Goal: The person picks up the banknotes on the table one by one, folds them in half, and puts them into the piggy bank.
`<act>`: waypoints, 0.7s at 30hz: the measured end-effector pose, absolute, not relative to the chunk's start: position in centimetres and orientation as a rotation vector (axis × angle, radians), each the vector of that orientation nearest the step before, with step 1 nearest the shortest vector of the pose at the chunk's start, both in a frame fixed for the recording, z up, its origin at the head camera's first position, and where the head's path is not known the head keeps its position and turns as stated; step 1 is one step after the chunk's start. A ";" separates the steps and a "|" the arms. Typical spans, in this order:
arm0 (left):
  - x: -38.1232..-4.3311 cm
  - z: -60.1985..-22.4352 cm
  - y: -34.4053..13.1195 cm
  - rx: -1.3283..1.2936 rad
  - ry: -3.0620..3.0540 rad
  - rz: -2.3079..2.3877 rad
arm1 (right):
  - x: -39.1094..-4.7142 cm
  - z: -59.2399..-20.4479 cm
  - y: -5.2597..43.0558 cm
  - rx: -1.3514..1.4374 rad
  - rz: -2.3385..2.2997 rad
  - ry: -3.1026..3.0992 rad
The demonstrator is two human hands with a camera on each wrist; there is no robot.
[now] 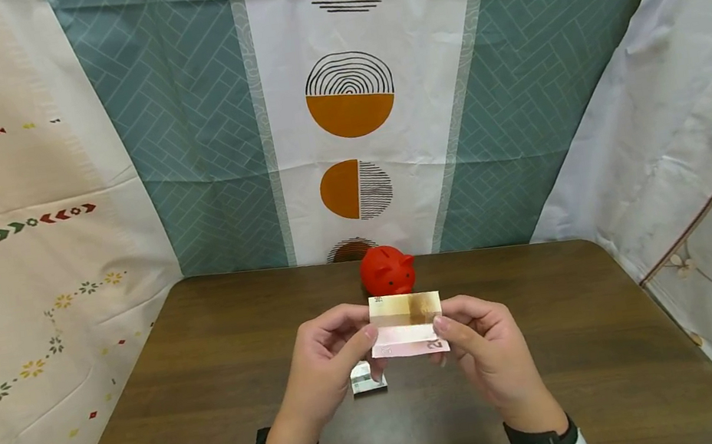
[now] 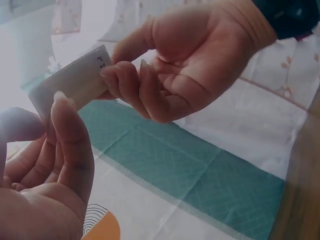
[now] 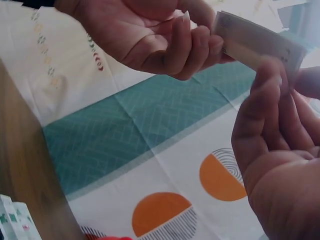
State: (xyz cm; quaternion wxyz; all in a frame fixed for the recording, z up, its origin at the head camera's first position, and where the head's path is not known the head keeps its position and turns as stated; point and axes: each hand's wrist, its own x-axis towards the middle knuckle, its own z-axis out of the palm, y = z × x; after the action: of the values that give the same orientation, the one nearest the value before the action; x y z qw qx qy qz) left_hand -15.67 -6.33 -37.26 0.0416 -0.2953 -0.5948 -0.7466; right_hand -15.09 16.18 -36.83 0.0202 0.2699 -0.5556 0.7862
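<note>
A folded banknote [image 1: 405,313], yellowish above and pink below, is held up over the table between both hands. My left hand [image 1: 327,370] pinches its left end between thumb and fingers. At the right end, the thumb and fingers of my right hand [image 1: 493,344] pinch it likewise. From underneath, in the left wrist view, the banknote [image 2: 75,80] shows its folded layers, with fingertips of both hands on it. Below the left hand's fingers lies a small pale folded piece [image 1: 368,379] on the table, partly hidden by that hand.
A red piggy bank [image 1: 388,270] stands near the table's back edge, just behind the banknote. The brown wooden table [image 1: 223,352] meets hanging patterned cloths [image 1: 194,123] at the back and sides. In the right wrist view, a white and green object [image 3: 17,220] shows at the lower left.
</note>
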 end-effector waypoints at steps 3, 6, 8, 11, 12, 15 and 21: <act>-15.6 -37.2 -6.4 -0.964 -1.723 -2.386 | -15.2 -36.8 16.4 0.949 2.541 -1.625; -15.7 -37.2 -6.3 -1.049 -1.603 -2.487 | -15.3 -36.8 16.4 1.017 2.616 -1.552; -15.7 -37.2 -6.2 -1.102 -1.530 -2.544 | -15.4 -36.9 16.4 1.058 2.658 -1.501; -15.8 -37.2 -6.1 -1.165 -1.442 -2.606 | -15.4 -37.0 16.3 1.126 2.710 -1.414; -15.8 -37.3 -6.1 -1.187 -1.417 -2.617 | -15.4 -37.0 16.3 1.152 2.723 -1.383; -15.8 -37.2 -6.0 -1.235 -1.357 -2.638 | -15.5 -37.1 16.2 1.227 2.754 -1.296; -15.6 -36.9 -5.9 -1.252 -1.382 -2.527 | -15.6 -37.3 16.0 1.308 2.722 -1.250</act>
State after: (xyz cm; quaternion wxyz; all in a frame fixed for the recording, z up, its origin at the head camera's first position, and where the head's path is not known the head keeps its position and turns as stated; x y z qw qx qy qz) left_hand -15.58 -5.87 -36.94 0.0006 -0.3988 -0.4399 -0.8046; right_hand -15.62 15.98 -37.32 -0.0631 0.3994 -0.3817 0.8312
